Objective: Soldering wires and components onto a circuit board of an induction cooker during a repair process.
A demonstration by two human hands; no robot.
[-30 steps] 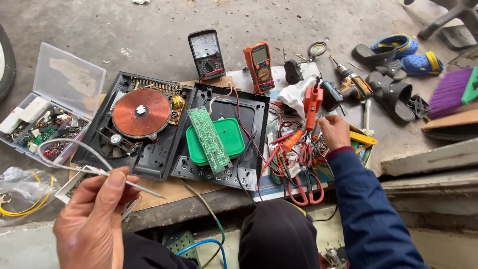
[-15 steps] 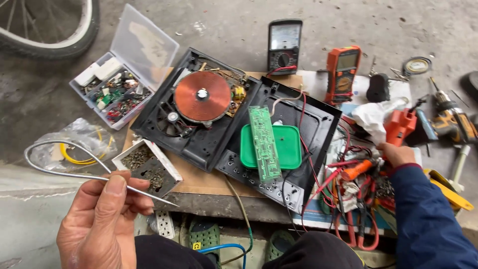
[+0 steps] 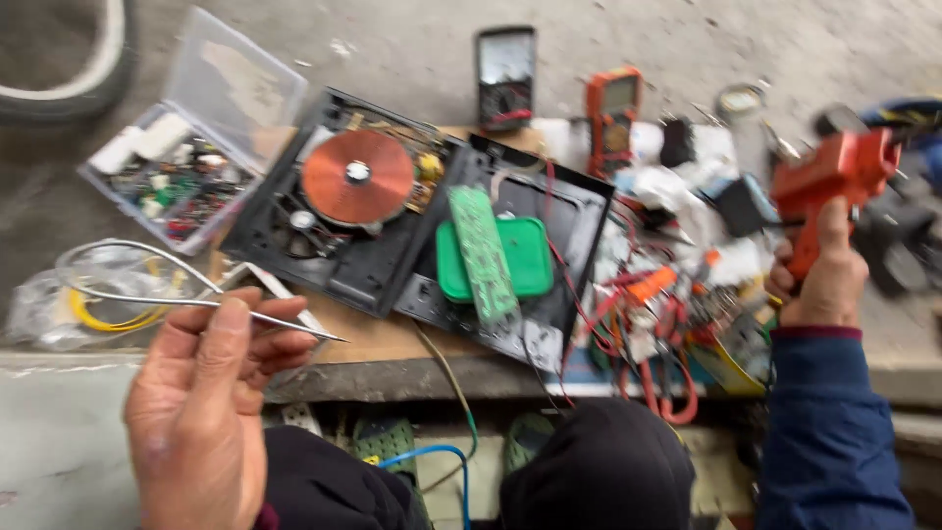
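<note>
A copper-orange coil (image 3: pixel 357 177) sits in a black casing (image 3: pixel 294 245) beside a bright green pad (image 3: pixel 525 257) crossed by a paler green circuit board (image 3: pixel 483 257). The right hand (image 3: pixel 822 280), in a navy sleeve (image 3: pixel 832 432) with a maroon cuff, holds a red-orange tool (image 3: pixel 834 182). Silver tweezers (image 3: pixel 196 299) gleam in the left hand (image 3: pixel 206 402), near yellow wire (image 3: pixel 98 319) and red leads (image 3: pixel 667 393).

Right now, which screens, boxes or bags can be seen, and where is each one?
Black meter: top centre, upright rectangle, pale screen.
Orange meter: right of it, greyish screen.
Clear plastic box: top left, lid open, small parts inside.
Clear bag: far left, near the left hand, yellow wire inside.
</note>
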